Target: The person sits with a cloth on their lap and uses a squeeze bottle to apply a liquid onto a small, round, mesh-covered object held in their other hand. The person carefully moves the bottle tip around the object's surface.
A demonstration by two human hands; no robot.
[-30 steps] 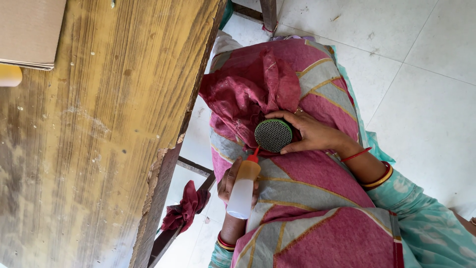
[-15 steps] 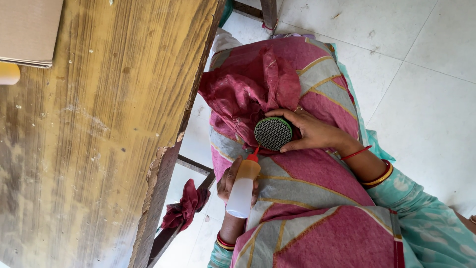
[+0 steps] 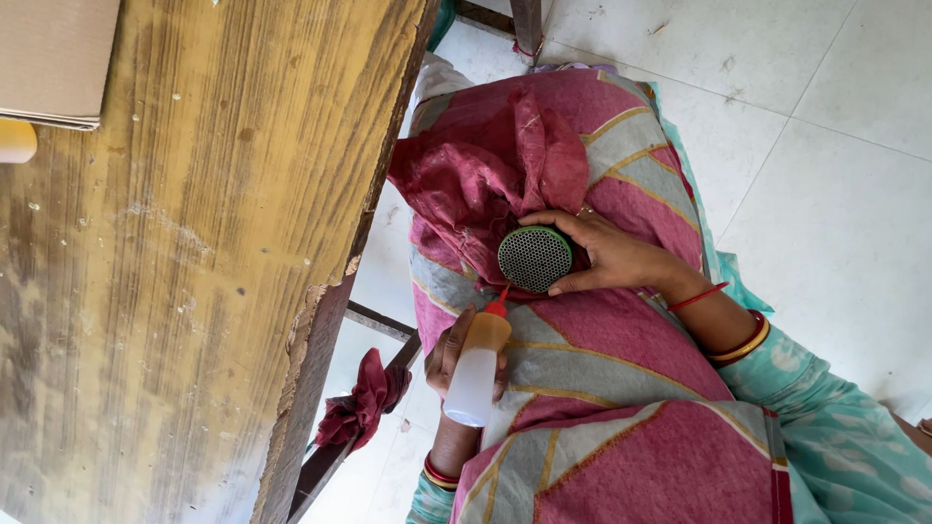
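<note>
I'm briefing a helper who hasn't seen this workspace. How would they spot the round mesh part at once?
Start at the worn wooden table on one side, then look beside it to the pink and grey patterned cloth over the person's lap. There the right hand grips a round mesh disc. It alone is perforated dark metal with a green rim, unlike the red-tipped squeeze bottle in the left hand.

The surface [image 3: 194,272] is worn, scratched wood with a chipped edge. The round speaker grille [image 3: 535,259] looks like perforated metal in a green rim. The squeeze bottle [image 3: 476,367] is translucent, smooth plastic with a red nozzle. The lap cloth [image 3: 602,388] is matt woven fabric; the floor [image 3: 825,146] is smooth pale tile.
</note>
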